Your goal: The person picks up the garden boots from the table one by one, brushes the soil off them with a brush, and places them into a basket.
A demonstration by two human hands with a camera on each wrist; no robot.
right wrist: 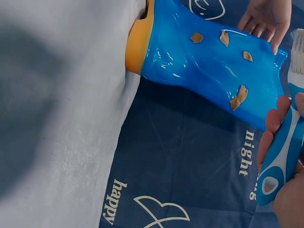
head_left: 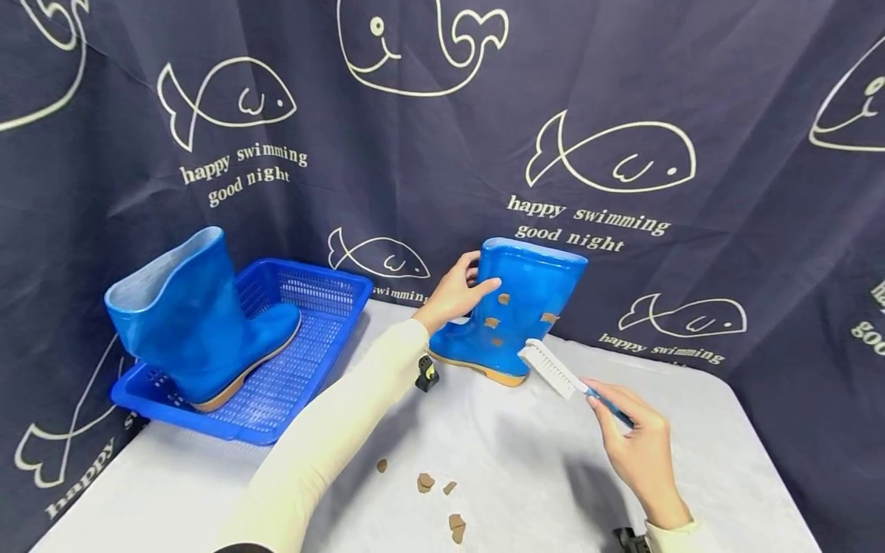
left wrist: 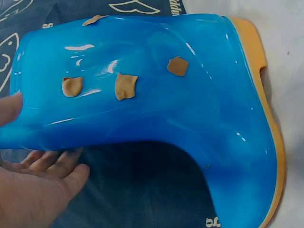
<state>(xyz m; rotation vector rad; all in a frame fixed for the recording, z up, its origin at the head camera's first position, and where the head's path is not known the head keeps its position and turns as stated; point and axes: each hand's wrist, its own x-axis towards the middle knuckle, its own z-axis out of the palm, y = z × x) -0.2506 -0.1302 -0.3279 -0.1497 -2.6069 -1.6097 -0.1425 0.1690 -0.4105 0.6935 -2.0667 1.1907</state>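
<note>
A blue rain boot with an orange-yellow sole stands on the table, its toe pointing left. Several brown flakes cling to its shaft, one of them close to the back edge. The left hand holds the shaft near the top from the toe side, with the thumb on the near face and the other fingers partly hidden. In the right hand is a blue-and-white brush, gripped by its handle. The white bristles are beside the boot's heel in the head view; whether they touch it I cannot tell.
On the left, a blue plastic basket holds another blue boot. Several loose brown pieces lie on the white table near the front. A dark blue curtain with fish drawings hangs right behind.
</note>
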